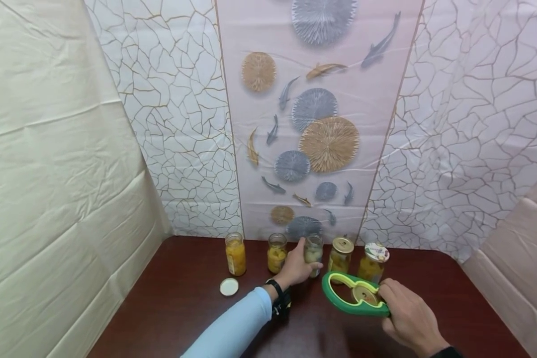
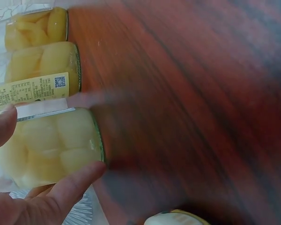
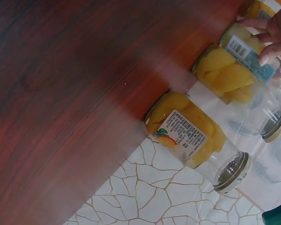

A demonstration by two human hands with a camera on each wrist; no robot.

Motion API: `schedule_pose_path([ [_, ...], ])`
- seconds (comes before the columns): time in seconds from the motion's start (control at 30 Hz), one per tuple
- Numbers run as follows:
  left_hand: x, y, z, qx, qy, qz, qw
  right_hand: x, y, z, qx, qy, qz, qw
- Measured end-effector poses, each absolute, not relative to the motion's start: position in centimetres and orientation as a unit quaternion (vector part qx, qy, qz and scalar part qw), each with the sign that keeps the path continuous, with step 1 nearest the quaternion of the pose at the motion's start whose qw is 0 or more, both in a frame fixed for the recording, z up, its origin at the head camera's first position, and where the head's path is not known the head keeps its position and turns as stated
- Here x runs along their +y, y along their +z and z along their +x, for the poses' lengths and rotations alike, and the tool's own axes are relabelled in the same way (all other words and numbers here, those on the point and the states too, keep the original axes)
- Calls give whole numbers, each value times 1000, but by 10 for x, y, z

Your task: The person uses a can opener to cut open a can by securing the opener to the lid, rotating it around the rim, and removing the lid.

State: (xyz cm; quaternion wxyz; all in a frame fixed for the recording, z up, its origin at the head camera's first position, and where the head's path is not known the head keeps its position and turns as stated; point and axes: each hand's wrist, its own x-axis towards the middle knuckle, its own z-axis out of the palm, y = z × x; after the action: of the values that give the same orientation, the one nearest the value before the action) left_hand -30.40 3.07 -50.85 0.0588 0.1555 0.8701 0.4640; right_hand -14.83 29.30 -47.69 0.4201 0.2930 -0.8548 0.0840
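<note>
My left hand (image 1: 297, 267) grips a lidless glass jar of pale fruit (image 1: 313, 247), standing upright at the back of the table. Thumb and fingers lie on either side of this pale jar (image 2: 51, 145) in the left wrist view. My right hand (image 1: 409, 314) holds a green jar opener (image 1: 355, 309) with a yellow-green inner edge, in front of the right-hand jars. A gold lid (image 1: 364, 295) shows inside the opener's frame. Only a green end of the opener (image 3: 277, 214) reaches into the right wrist view.
Left of the held jar stand a jar of yellow fruit (image 1: 277, 256) and a jar of orange fruit (image 1: 236, 256), near a loose pale lid (image 1: 229, 287). To its right are a gold-lidded jar (image 1: 341, 251) and a white-lidded jar (image 1: 372, 263). A patterned cloth (image 1: 197, 124) hangs behind.
</note>
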Motion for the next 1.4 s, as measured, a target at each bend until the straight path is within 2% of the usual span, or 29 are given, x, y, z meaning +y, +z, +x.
schedule_pose_path([
  [0.7,30,-509,-305,868,470,143,72,299,-481,-143,-863,81,281,411],
  [0.97,14,-495,-255,841,526,113,59,302,-480,-142,-863,77,282,412],
  [1.2,-19,-483,-200,817,550,149,89,301,-482,-139,-861,73,287,414],
  [1.4,-35,-489,-176,797,577,161,82,303,-484,-138,-858,84,292,414],
])
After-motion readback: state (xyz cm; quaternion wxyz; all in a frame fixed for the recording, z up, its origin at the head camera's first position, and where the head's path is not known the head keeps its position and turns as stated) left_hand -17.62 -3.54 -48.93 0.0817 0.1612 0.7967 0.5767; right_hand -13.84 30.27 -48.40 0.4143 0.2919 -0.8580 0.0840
